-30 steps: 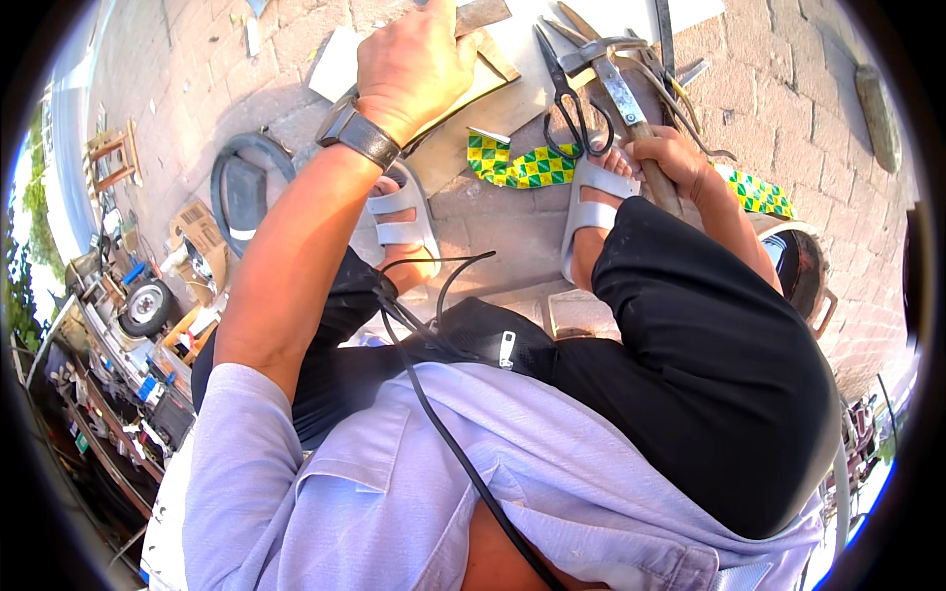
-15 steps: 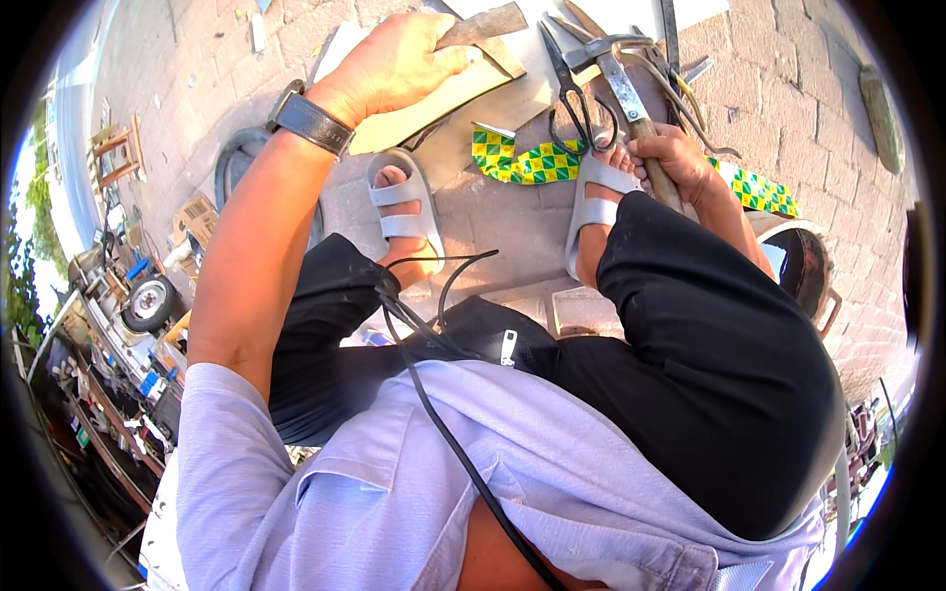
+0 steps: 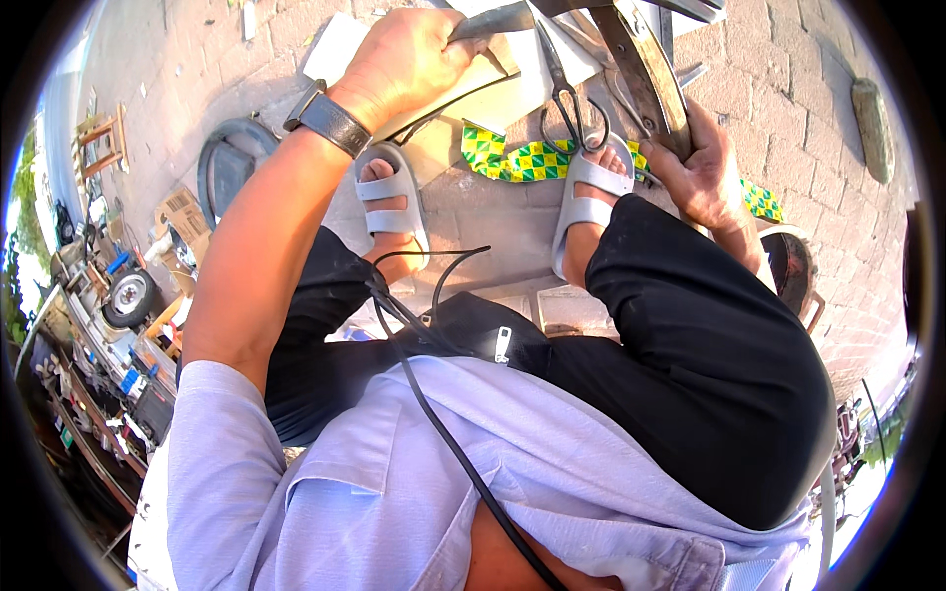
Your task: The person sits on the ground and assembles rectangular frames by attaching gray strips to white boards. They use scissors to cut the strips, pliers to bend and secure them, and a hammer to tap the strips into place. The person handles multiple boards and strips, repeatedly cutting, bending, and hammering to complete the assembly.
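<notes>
My left hand (image 3: pixel 409 59), with a dark watch on its wrist, is closed around a flat, grey, chisel-like piece (image 3: pixel 501 21) that points right. My right hand (image 3: pixel 705 167) grips the lower end of a hammer (image 3: pixel 645 74) by its handle, which has metal strips along it. The hammer's head is at the top edge, partly cut off, close to the piece's free end; whether they touch I cannot tell. Beneath the left hand lies a pale board (image 3: pixel 463 106). Black-handled scissors (image 3: pixel 562 98) lie between the hands, beside a green-and-yellow checkered strip (image 3: pixel 532 163).
My sandalled feet stand either side of the board on brick paving. A round grey lid-like thing (image 3: pixel 232 163) lies at the left, a bucket (image 3: pixel 791 264) stands by my right knee, and a stone (image 3: pixel 871 130) lies far right. A black cable (image 3: pixel 439 419) hangs before me.
My right hand has lifted the hammer, bringing its head up to beside the grey piece. The left hand has shifted slightly to the right, still holding the piece.
</notes>
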Available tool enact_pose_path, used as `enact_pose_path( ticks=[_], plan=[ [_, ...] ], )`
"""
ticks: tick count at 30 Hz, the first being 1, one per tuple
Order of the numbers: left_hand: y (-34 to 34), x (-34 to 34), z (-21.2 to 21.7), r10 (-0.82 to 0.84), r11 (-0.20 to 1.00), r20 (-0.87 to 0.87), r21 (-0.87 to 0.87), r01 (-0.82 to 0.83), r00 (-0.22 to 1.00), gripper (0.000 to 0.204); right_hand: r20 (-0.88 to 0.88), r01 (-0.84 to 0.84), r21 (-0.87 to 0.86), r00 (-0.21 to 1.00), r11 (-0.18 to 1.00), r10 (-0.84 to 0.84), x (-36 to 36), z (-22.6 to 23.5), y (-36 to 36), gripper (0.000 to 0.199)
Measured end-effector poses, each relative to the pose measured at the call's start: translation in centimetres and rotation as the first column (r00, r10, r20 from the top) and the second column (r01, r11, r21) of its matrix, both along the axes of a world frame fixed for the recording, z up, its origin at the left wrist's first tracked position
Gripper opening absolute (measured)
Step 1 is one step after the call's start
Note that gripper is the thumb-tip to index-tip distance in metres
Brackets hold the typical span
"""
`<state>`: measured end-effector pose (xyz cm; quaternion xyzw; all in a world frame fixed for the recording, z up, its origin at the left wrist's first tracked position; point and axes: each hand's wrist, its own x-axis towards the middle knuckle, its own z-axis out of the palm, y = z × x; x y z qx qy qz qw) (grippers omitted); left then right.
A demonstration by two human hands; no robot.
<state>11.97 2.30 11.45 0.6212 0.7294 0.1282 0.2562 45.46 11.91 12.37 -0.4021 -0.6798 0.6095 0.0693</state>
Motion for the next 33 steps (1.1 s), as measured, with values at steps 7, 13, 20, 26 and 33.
enact_pose_path(
  ticks=[7, 13, 20, 26, 33],
  plan=[
    [-0.2, -0.6, -0.8, 0.045, 0.999, 0.121, -0.002, -0.045, 0.992, 0.026, 0.141, -0.17, 0.406, 0.982, 0.898, 0.123, -1.2, -1.9, -1.9, 0.048],
    [0.2, -1.4, -0.9, 0.029, 0.995, 0.048, -0.096, -0.024, 0.998, 0.026, -0.059, -0.044, 0.447, 0.995, 0.894, 0.079, -1.4, -2.7, -2.5, 0.047],
    [0.3, -0.9, -0.4, 0.093, 0.994, 0.117, -0.07, -0.085, 0.989, 0.031, -0.022, -0.037, 0.388, 0.999, 0.921, 0.049, -1.3, -3.5, -2.3, 0.045],
    [0.4, -1.5, -0.9, 0.036, 0.998, 0.011, -0.053, -0.035, 0.999, 0.033, 0.018, -0.082, 0.299, 0.997, 0.951, 0.08, -2.1, -0.8, -1.8, 0.046],
    [0.4, -0.6, -0.6, -0.002, 0.989, -0.168, -0.144, -0.022, 0.986, 0.036, -0.128, -0.02, -0.072, 0.992, 0.997, 0.011, -3.1, 3.9, -1.0, 0.044]
  ],
)
